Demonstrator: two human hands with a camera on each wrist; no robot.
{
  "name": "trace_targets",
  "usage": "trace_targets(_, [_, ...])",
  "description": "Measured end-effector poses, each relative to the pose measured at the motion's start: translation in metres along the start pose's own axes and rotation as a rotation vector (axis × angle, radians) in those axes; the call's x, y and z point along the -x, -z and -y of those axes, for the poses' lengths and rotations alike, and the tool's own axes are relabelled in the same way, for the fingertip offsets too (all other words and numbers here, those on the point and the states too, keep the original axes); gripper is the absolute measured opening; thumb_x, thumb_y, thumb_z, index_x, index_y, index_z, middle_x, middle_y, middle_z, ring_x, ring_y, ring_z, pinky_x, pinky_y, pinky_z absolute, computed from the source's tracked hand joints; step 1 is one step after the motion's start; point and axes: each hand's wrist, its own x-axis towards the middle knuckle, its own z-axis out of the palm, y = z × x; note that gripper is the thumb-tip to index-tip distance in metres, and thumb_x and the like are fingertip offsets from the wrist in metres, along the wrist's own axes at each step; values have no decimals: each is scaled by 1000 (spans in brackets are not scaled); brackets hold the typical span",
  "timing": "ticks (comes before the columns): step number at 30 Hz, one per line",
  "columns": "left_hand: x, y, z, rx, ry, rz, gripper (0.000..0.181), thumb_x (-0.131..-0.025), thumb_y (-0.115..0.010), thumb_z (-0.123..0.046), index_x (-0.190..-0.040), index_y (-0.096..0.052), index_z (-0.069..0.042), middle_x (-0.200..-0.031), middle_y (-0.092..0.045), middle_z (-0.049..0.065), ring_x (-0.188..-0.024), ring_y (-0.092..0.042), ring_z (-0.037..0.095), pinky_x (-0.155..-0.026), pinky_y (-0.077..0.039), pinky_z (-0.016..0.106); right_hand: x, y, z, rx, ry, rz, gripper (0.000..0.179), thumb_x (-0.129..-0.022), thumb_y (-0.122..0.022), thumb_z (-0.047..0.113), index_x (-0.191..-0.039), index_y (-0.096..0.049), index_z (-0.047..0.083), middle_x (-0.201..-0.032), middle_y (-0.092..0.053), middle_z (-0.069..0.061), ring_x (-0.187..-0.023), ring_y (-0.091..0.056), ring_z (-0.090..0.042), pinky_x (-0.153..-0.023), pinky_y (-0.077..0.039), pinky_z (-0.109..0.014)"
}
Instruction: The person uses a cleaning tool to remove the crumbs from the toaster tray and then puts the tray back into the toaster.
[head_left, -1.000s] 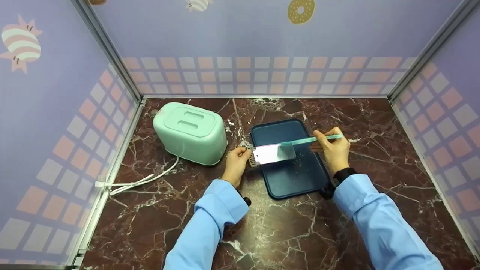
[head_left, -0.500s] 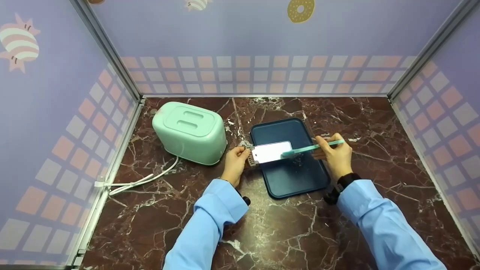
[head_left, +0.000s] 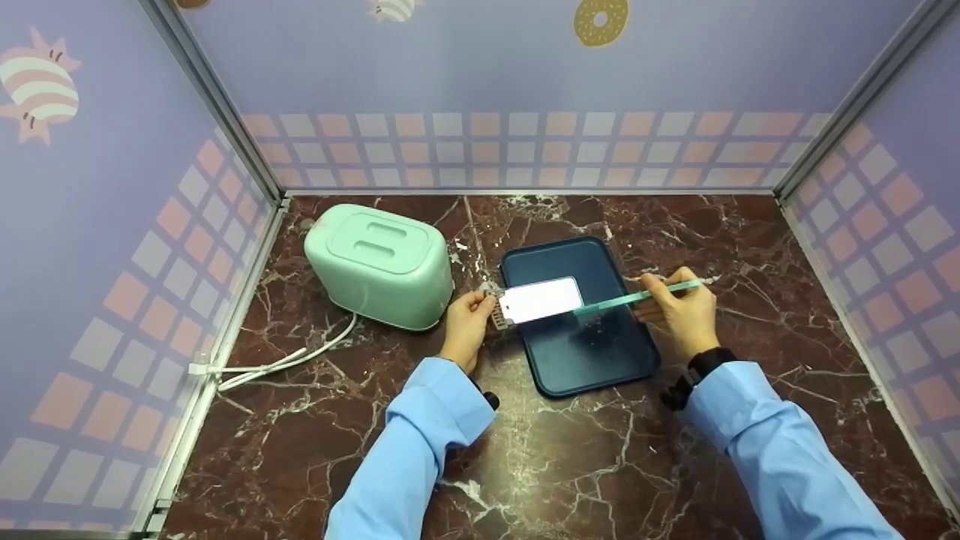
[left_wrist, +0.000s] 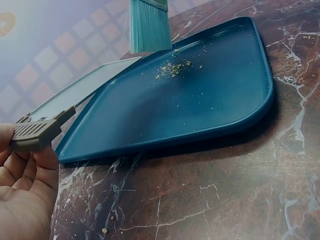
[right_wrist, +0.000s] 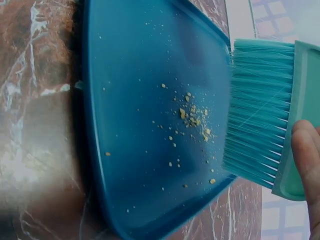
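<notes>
My left hand (head_left: pixel 466 324) pinches the brown slotted end of a flat metal crumb tray (head_left: pixel 541 299), which is held over a dark blue tray (head_left: pixel 592 367). In the left wrist view the crumb tray (left_wrist: pixel 82 87) slants above the blue tray's edge. A teal brush (head_left: pixel 626 300) is held by its handle in my right hand (head_left: pixel 684 311), its bristles at the crumb tray's right end. Seen from the right wrist, the bristles (right_wrist: pixel 260 107) hang over the blue tray's side. Yellowish crumbs (right_wrist: pixel 192 117) lie scattered on the blue tray.
To the left stands a mint-green toaster (head_left: pixel 382 270) with two slots on top. Its white cord (head_left: pixel 285 364) runs to the left wall. Patterned panels (head_left: pixel 525 150) enclose the dark marbled table (head_left: pixel 555 465) at the back and sides.
The brush has swept across the crumb tray toward the near side and off its right end. My right hand has shifted right. The crumb tray has moved slightly left.
</notes>
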Motion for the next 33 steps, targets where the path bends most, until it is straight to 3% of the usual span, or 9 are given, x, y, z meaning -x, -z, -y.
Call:
trace_targets(6, [1,0,0,-9,-1,-20,24,-105,-58,-12,-122,-65,4,-104,-63,12,-82,-53,18,-74,-45,34,-5,11,1,36,22,-126,36,-94,-76,31,-89,-55,2,-77,-75,-15,-64,-75,-26,-61,-61,-38])
trace_targets(12, [-1,1,2,-44,-14,-38,32,-105,-59,-14,-129,-61,8,-118,-64,18,-99,-58,23,-87,-48,39,-12,29,-3,-62,-1,-260,34,-89,-81,26,-93,-58,2,-81,-74,-9,-69,-76,-20,-68,-61,-34])
trace_targets(18, [-1,2,3,-30,-16,-42,20,-104,-61,-13,-114,-66,4,-95,-58,9,-78,-48,19,-72,-41,34,-17,51,-14,-136,-103,-382,36,-86,-83,29,-100,-59,6,-89,-69,-8,-77,-75,-15,-75,-61,-29])
trace_targets(22, [-2,1,4,-30,-29,-50,20,-103,-61,-12,-113,-66,4,-92,-57,6,-76,-46,16,-70,-39,31,-21,66,-25,-117,-169,-468,36,-85,-83,34,-99,-58,11,-93,-66,-1,-77,-71,-10,-71,-58,-20])
trace_targets(27, [-2,2,4,-39,-36,-55,20,-103,-61,-12,-112,-66,6,-92,-57,6,-78,-47,16,-72,-40,31,-23,77,-36,-225,-230,-518,33,-92,-77,34,-107,-55,15,-104,-60,-1,-79,-71,-9,-74,-59,-21])
trace_targets(29, [-1,2,4,-40,-28,-52,21,-103,-61,-12,-113,-66,5,-93,-58,7,-79,-48,17,-73,-41,31,-21,80,-38,-324,-247,-531,29,-95,-72,30,-110,-53,13,-108,-59,-5,-79,-72,-12,-75,-60,-24])
trace_targets(33, [-1,3,4,-38,-5,-45,26,-104,-60,-14,-121,-65,5,-107,-64,13,-91,-56,21,-81,-47,36,-15,82,-39,-448,-282,-557,26,-99,-67,27,-114,-51,12,-115,-57,-10,-75,-71,-15,-72,-60,-26])
